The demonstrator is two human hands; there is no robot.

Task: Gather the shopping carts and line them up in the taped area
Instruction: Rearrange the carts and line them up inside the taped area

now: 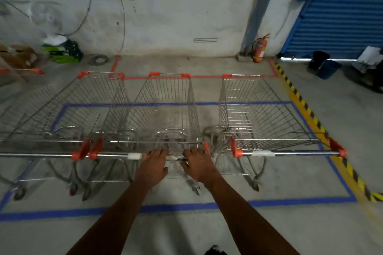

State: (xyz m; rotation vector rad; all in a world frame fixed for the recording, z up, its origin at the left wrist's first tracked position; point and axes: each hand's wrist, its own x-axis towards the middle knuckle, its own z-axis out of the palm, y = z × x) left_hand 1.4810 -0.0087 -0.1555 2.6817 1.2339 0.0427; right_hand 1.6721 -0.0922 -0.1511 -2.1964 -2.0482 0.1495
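In the head view we have both hands on the handle bar [149, 155] of the middle cart [165, 109]: our left hand [154, 160] has its fingers curled over the bar just left of centre, and our right hand [196, 161] grips the same bar just beside it, thumbs tucked underneath. The carts stand side by side, handles toward us and baskets pointing to twelve o'clock. The right cart [259, 114] sits at about one o'clock, apart from ours by a narrow gap, its handle level with ours. The left cart [68, 109] at about eleven o'clock is nearly touching ours, their orange handle caps just beside one another. A further cart [20, 72] shows only partly at ten o'clock, well to the left, and we judge it lies outside the tape. The blue tape rectangle [182, 206] frames the floor around the row; its near edge runs across at six o'clock behind the cart wheels, and its far edge crosses under the baskets. A red tape outline [207, 77] lies beyond at twelve o'clock, and yellow-black hazard tape [310, 114] runs along the right at two to four o'clock. We judge this step to be seating the middle cart squarely in its slot. The next move calls for letting go and fetching the stray cart at ten o'clock, watching that the close-set left carts do not snag.
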